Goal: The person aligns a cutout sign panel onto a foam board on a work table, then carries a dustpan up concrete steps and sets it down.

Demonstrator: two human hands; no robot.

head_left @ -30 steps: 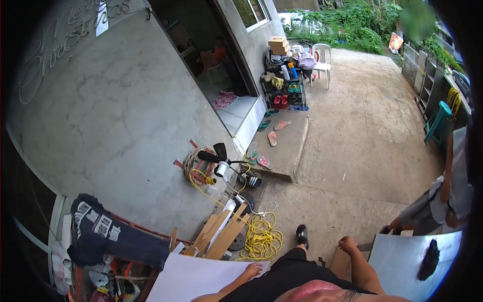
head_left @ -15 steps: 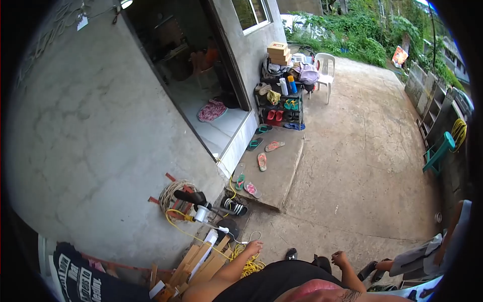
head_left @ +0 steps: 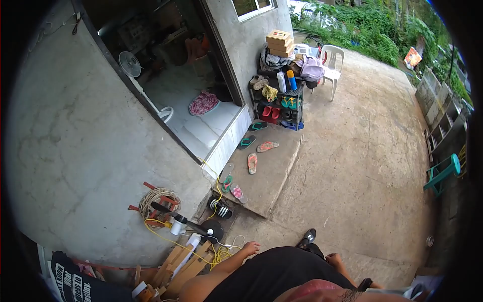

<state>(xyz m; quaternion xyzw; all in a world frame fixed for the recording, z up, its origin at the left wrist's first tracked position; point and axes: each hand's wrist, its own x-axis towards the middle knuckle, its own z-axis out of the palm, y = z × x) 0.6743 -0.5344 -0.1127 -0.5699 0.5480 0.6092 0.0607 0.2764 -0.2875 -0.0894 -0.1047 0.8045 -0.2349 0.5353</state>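
Note:
My left hand [head_left: 249, 248] hangs at my side with its fingers loosely apart and nothing in it, above a yellow cord [head_left: 217, 255] and a stack of wooden planks [head_left: 177, 272]. My right hand [head_left: 333, 260] is loosely curled beside my black shorts and holds nothing. One of my feet in a black shoe [head_left: 306, 238] steps forward on the concrete.
A concrete step [head_left: 266, 176] with several flip-flops leads to an open doorway. A shoe rack [head_left: 279, 103] and a white plastic chair [head_left: 329, 70] stand beyond it. A power tool [head_left: 183, 227] and a rope coil [head_left: 156, 200] lie by the wall. A teal chair [head_left: 443, 173] stands at the right.
The view has swung up and left. The white board and the person crouching at the right have left the picture. My left hand came off the white sheet and now hangs free.

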